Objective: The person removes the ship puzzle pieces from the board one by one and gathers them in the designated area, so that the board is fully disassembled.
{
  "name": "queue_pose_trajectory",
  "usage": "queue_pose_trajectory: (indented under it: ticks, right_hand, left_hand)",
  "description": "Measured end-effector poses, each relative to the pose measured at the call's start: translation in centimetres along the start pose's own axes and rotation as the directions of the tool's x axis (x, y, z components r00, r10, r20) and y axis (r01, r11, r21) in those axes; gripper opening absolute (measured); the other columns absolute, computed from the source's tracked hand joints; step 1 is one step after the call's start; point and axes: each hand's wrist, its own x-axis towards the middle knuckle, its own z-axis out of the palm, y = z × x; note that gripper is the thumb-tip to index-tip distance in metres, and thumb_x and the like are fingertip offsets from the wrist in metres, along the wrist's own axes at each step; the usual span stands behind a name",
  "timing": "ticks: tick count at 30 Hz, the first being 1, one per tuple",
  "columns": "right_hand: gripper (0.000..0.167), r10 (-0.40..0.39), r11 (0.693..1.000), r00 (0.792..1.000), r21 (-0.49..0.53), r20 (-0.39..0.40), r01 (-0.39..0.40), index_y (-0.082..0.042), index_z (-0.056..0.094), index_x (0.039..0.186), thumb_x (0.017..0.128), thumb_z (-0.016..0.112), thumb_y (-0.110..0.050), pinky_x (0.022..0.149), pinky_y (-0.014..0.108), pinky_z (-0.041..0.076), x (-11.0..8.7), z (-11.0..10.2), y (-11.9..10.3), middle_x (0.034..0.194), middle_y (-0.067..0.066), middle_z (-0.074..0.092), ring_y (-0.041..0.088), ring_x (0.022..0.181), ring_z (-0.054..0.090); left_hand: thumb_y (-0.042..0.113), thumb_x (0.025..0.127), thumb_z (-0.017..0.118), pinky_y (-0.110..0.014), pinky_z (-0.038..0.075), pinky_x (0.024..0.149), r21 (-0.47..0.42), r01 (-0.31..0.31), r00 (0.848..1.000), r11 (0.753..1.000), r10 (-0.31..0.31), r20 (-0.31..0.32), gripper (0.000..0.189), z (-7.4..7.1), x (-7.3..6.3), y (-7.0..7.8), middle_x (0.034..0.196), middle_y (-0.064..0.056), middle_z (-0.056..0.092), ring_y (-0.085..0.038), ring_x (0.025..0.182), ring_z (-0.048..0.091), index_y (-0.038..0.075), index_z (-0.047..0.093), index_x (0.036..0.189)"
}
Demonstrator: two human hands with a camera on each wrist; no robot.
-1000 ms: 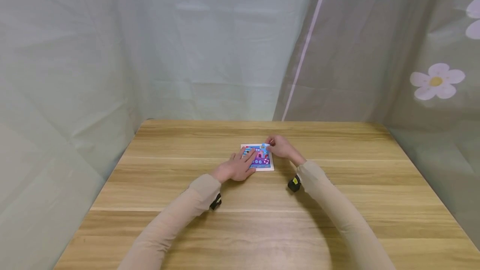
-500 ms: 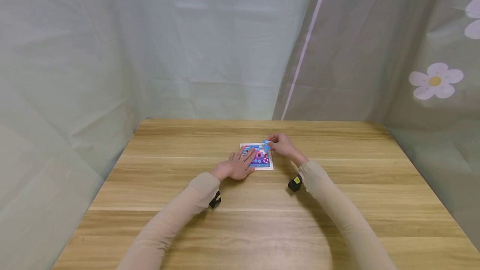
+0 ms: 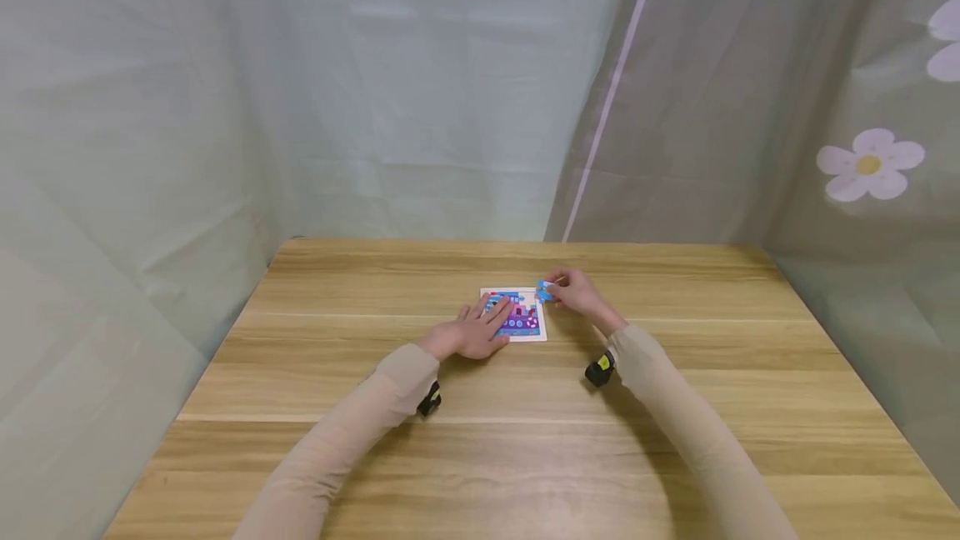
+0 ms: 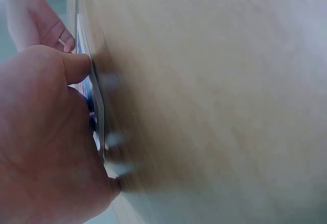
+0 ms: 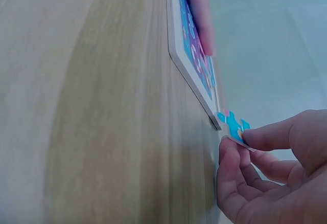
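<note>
A small jigsaw puzzle [image 3: 529, 324] in a white frame lies on the table, its picture blue, purple and pink. My left hand [image 3: 478, 335] rests spread over its left side and hides that part. At the upper right of the picture a pale gap shows. Just off that corner, my right hand [image 3: 575, 290] pinches a blue puzzle piece [image 5: 236, 128] between thumb and fingers. In the right wrist view the piece has knobbed edges and is tilted, close beside the frame's corner. The left wrist view shows the frame's edge [image 4: 100, 116] past my left thumb.
The wooden table [image 3: 480, 457] stretches out on all sides of the puzzle. Behind it hangs a grey curtain [image 3: 450, 107], with a flower print [image 3: 870, 164] at the right. A black wrist camera [image 3: 600, 369] sits under the right sleeve.
The right hand has lifted the blue puzzle piece out of the picture's upper right and drawn it rightward, baring the pale gap. The left hand has stayed in place.
</note>
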Motion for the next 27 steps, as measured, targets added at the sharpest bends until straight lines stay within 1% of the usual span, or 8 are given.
queue_pose_trajectory:
  ticks: [5,11,16,19,23,27]
  right_hand:
    - [0.024,0.007,1.000,1.000,0.011,-0.006,-0.007,0.007,0.059,0.114,0.097,0.054,-0.008,0.058,0.018,0.050,0.1,-0.3,0.2,0.096,0.018,0.063,0.010,0.067,0.057]
    - [0.023,0.022,1.000,1.000,0.007,0.004,-0.022,0.006,0.059,0.115,0.097,0.053,-0.008,0.060,0.019,0.051,0.0,-0.7,0.5,0.102,0.020,0.064,0.011,0.071,0.058]
    - [0.023,0.018,1.000,1.000,0.025,0.006,-0.018,0.008,0.059,0.115,0.097,0.052,-0.006,0.060,0.018,0.051,-0.1,-1.0,0.5,0.098,0.018,0.063,0.009,0.069,0.057]
    - [0.024,0.022,0.999,1.000,0.031,0.006,-0.022,0.008,0.059,0.115,0.097,0.052,-0.005,0.060,0.018,0.051,-0.1,-1.2,0.5,0.096,0.016,0.063,0.008,0.068,0.057]
    - [0.025,0.040,0.999,0.999,0.031,0.004,-0.041,0.008,0.059,0.117,0.097,0.052,-0.005,0.060,0.018,0.051,0.0,-1.4,0.6,0.098,0.016,0.063,0.009,0.069,0.057]
    - [0.025,0.061,0.998,0.998,0.036,-0.001,-0.060,0.007,0.060,0.117,0.097,0.052,-0.006,0.060,0.018,0.050,0.0,-1.5,0.6,0.098,0.015,0.063,0.010,0.069,0.057]
  left_hand:
    - [0.043,0.105,0.025,-0.054,0.003,0.122,-0.010,-0.010,1.000,1.000,0.010,-0.002,0.065,-0.3,-0.4,0.2,0.165,-0.003,-0.009,-0.031,0.150,-0.013,0.015,-0.003,0.156]
    - [0.042,0.105,0.025,-0.054,0.003,0.122,-0.017,-0.015,1.000,1.000,0.015,-0.005,0.065,-0.2,-0.3,0.1,0.165,-0.004,-0.008,-0.032,0.150,-0.013,0.014,-0.002,0.156]
    - [0.042,0.105,0.027,-0.054,0.002,0.122,-0.034,-0.011,1.000,0.999,0.010,-0.009,0.065,-0.2,-0.3,0.1,0.165,-0.003,-0.008,-0.031,0.150,-0.014,0.015,-0.002,0.157]
    - [0.042,0.105,0.028,-0.054,0.001,0.122,-0.039,-0.005,1.000,0.999,0.005,-0.014,0.065,0.0,-0.1,0.0,0.164,0.000,-0.010,-0.028,0.150,-0.015,0.017,-0.003,0.157]
    - [0.046,0.104,0.027,-0.053,0.000,0.122,-0.045,0.004,1.000,0.999,-0.004,-0.018,0.066,0.6,0.7,-0.6,0.163,0.005,-0.013,-0.025,0.149,-0.018,0.023,-0.006,0.156]
    - [0.047,0.104,0.028,-0.054,0.000,0.122,-0.053,0.000,1.000,0.999,-0.001,-0.020,0.066,0.7,0.8,-0.7,0.164,0.004,-0.012,-0.025,0.149,-0.018,0.022,-0.005,0.156]
